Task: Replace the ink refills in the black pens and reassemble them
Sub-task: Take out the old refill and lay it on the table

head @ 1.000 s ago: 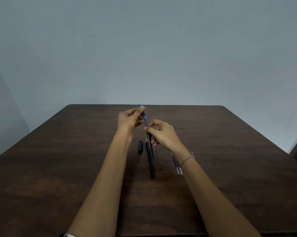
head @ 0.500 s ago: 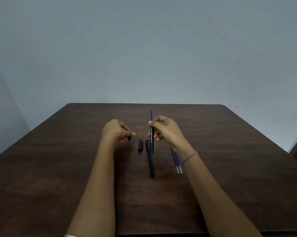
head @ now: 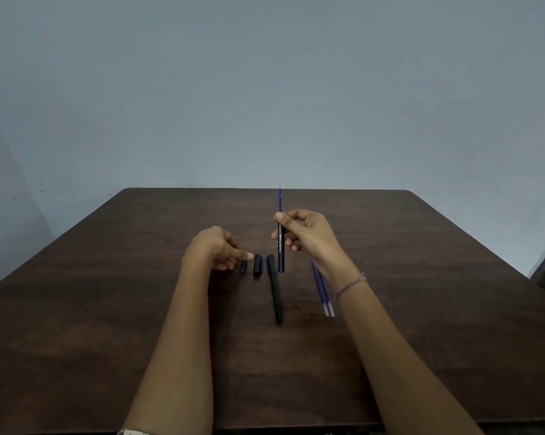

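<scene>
While poised above table [head: 422, 309], pinches black pen barrel [head: 280, 249] upright in right hand [head: 309, 237], blue refill [head: 280, 199] protruding from top. Holds left hand [head: 214, 249] loosely curled, empty, just beside small blue piece [head: 243, 267], black cap [head: 257, 264] and second pen [head: 276, 293].

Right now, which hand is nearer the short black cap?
Left. Left hand sits just left of the cap; right hand holds the pen barrel upright, farther off to its right.

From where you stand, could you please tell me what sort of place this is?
Most likely a plain indoor room used as a workspace: a dark wooden table stands before a bare grey-blue wall, with spare refills and a black pen on it, while the right hand holds a pen barrel.
</scene>
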A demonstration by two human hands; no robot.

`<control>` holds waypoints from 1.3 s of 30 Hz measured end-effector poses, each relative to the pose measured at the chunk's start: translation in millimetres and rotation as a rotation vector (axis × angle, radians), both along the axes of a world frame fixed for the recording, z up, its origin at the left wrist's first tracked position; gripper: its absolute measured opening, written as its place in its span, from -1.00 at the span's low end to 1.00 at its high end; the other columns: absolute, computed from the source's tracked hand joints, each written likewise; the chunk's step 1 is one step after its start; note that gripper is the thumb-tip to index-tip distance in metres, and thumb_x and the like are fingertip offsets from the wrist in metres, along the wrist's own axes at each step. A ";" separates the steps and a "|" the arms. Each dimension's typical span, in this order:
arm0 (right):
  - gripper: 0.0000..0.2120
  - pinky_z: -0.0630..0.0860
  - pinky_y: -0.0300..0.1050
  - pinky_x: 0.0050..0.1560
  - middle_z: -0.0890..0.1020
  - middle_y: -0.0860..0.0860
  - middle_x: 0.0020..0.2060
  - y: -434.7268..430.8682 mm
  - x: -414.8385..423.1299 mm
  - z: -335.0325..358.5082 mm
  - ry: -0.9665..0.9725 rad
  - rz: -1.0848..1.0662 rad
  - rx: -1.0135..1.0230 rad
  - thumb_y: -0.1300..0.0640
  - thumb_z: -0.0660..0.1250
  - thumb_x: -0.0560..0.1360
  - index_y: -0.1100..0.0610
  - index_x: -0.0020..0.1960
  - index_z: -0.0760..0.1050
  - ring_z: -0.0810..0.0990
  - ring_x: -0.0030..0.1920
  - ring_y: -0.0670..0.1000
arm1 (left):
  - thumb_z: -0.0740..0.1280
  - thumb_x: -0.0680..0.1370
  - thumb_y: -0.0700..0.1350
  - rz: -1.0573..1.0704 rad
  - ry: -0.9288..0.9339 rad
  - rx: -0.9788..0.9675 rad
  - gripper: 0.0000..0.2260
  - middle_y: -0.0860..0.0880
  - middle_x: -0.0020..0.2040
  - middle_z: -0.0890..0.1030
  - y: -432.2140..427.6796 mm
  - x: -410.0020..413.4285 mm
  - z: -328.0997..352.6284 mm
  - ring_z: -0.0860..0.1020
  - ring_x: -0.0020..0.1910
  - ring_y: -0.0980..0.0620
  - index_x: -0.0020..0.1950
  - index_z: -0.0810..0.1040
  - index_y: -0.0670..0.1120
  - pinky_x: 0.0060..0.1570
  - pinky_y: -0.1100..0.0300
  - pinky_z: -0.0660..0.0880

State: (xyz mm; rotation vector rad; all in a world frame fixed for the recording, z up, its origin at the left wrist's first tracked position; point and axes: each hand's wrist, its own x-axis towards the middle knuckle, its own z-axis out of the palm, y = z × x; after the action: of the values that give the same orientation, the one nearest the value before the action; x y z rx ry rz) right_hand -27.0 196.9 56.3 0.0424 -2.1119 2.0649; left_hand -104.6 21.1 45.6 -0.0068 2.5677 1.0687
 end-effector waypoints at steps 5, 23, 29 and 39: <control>-0.78 0.37 -0.34 -0.58 0.71 0.10 -0.30 1.1 1.5 1.1 -0.010 0.013 -0.061 0.02 0.39 0.47 0.14 0.02 0.51 0.50 -0.57 -0.11 | 0.38 0.49 0.05 0.015 0.411 0.107 -0.75 0.01 -0.25 0.59 6.7 4.5 10.1 0.53 -0.32 0.13 0.04 0.56 -0.10 -0.32 0.29 0.45; -0.85 0.51 -0.38 -0.40 0.69 0.02 -0.41 -3.9 -5.7 -8.1 -0.004 0.051 0.028 0.15 0.44 0.42 0.21 -0.06 0.60 0.60 -0.47 -0.14 | 0.47 0.42 -0.07 -0.165 0.379 0.692 -0.96 0.07 -0.28 0.68 20.0 22.7 25.3 0.60 -0.28 0.21 -0.21 0.67 -0.02 -0.41 0.36 0.47; -0.84 0.53 -0.38 -0.35 0.69 0.02 -0.31 -5.8 -5.3 -9.4 -0.019 0.140 0.071 0.26 0.42 0.43 0.17 0.01 0.55 0.61 -0.41 -0.17 | 0.44 0.45 -0.12 0.011 0.470 0.849 -0.95 0.11 -0.36 0.66 22.0 20.8 25.3 0.58 -0.37 0.24 -0.21 0.61 -0.04 -0.36 0.36 0.49; -0.82 0.37 -0.39 -0.49 0.70 0.03 -0.27 -6.3 -3.3 -11.2 -0.038 0.191 0.207 0.17 0.42 0.44 0.18 0.04 0.61 0.52 -0.47 -0.17 | 0.43 0.47 -0.19 0.271 0.471 1.200 -0.95 0.01 -0.33 0.67 15.7 16.4 24.8 0.64 -0.32 0.13 -0.17 0.60 -0.13 -0.32 0.28 0.57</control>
State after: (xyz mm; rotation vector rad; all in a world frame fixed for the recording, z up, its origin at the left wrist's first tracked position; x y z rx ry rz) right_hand -30.3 190.6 45.2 0.2437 -2.4230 1.9477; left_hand -88.1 36.8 70.4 0.2235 1.8400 2.7882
